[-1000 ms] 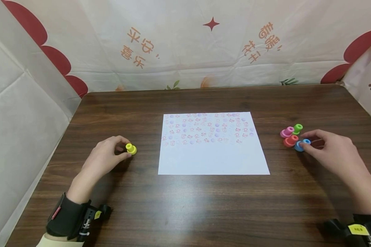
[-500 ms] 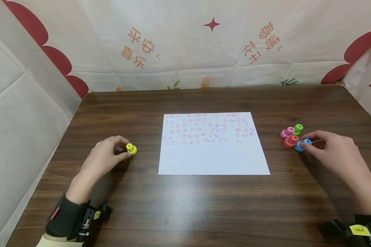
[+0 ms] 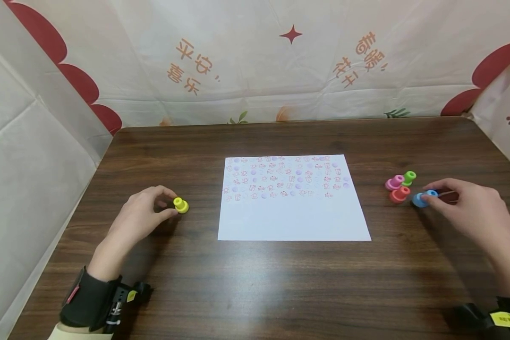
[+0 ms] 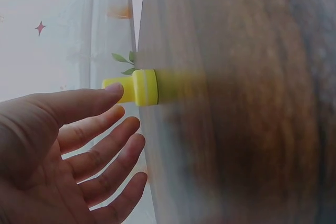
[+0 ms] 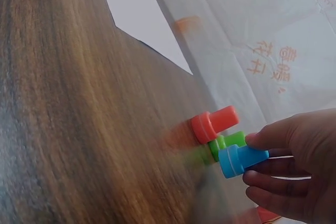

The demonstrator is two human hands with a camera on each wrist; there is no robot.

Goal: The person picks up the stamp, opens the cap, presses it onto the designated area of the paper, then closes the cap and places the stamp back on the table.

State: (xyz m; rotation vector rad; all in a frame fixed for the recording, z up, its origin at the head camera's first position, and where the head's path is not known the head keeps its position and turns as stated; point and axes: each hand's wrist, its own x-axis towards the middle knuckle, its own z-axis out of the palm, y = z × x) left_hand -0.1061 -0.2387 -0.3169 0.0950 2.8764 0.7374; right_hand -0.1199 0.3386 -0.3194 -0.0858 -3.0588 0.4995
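In the head view a yellow stamp (image 3: 181, 205) stands upright on the table, left of the paper. My left hand (image 3: 138, 215) is beside it, fingers spread and loosely bent. The left wrist view has the thumb over the yellow handle (image 4: 126, 90), the other fingers apart from it; whether the thumb touches, I cannot tell. On the right, my right hand (image 3: 471, 208) pinches a blue stamp (image 3: 420, 199) by its handle between thumb and fingers. Close to it stand a red stamp (image 3: 400, 195), a pink stamp (image 3: 395, 182) and a green stamp (image 3: 409, 178).
A white sheet of paper (image 3: 293, 219) lies mid-table, its upper half covered with rows of small red and purple prints. The brown wooden table (image 3: 255, 283) ends at a printed white cloth (image 3: 255, 61) behind and at the sides.
My right hand has drawn the blue stamp a little to the right, away from the red one. My left hand has shifted slightly left, while the yellow stamp stays in place.
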